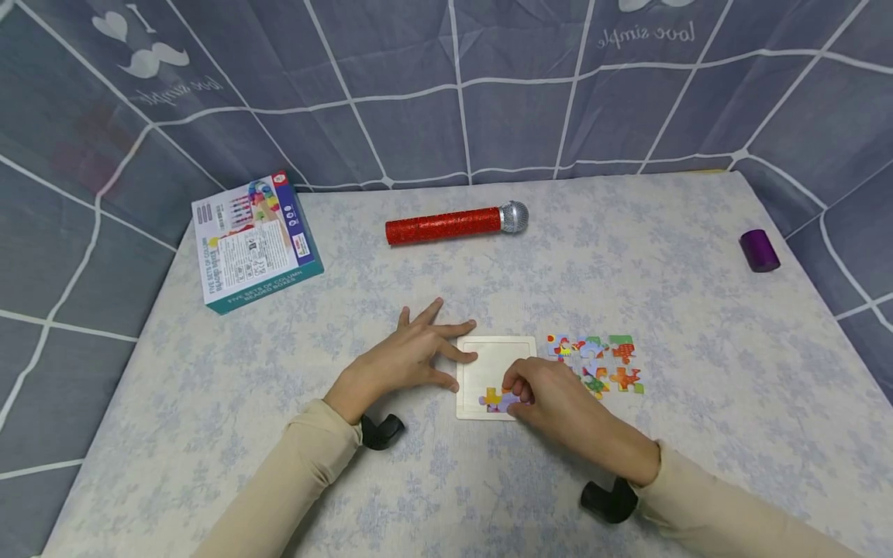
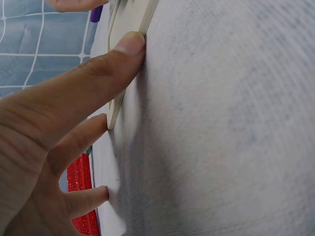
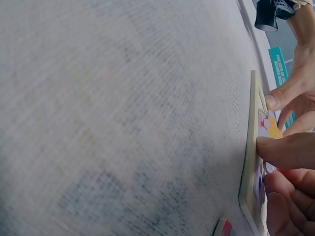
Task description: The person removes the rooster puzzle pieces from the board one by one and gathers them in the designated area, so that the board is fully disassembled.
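Observation:
A pale wooden puzzle tray lies on the table in front of me. My left hand has its fingers spread at the tray's left side; in the left wrist view the thumb touches the tray's edge. Over the tray's lower right, my right hand pinches a puzzle piece, partly hidden by the fingers. Another piece, yellow and purple, lies beside it inside the tray. Several loose animal puzzle pieces lie right of the tray, some partly behind my right hand.
A red glitter microphone lies behind the tray. At the back left sits a boxed bead set. A purple cylinder is near the table's right edge. Grey-blue curtain with white lines hangs behind the table.

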Demonstrator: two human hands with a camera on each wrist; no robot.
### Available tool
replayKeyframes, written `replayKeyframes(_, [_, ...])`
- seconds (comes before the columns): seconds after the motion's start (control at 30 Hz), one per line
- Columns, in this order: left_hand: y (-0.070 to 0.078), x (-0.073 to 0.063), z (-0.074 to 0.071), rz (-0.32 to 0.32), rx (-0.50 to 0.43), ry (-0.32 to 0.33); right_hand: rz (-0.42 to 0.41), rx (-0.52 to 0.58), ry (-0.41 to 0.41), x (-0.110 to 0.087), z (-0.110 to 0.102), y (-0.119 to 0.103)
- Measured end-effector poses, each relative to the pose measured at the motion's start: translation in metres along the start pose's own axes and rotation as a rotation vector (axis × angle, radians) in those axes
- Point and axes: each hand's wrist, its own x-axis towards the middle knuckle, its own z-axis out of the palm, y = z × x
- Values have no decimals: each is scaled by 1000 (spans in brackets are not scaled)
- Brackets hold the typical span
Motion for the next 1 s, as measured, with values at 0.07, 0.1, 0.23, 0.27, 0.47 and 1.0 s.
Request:
replayKeyframes(0.07, [0,0,0,2,0,2,-7,28,1,-1,-2,1])
replayKeyframes(0.1, [0,0,0,2,0,2,-10,45,0,-1,-2,2])
replayKeyframes(0.23, [-1,0,1,3,0,5,-13,129,-15,-3,-7,7])
replayKeyframes(0.27, [-1,0,1,2,-1,5,-9,146,-19,-3,-8,8])
replayKeyframes(0.47, [0,1,1,-4,-6,5,62,221,-32,-10,-25,18])
replayKeyframes(1.0, [1,1,1,-5,-23,8,358,320,-51,-62,-59,62])
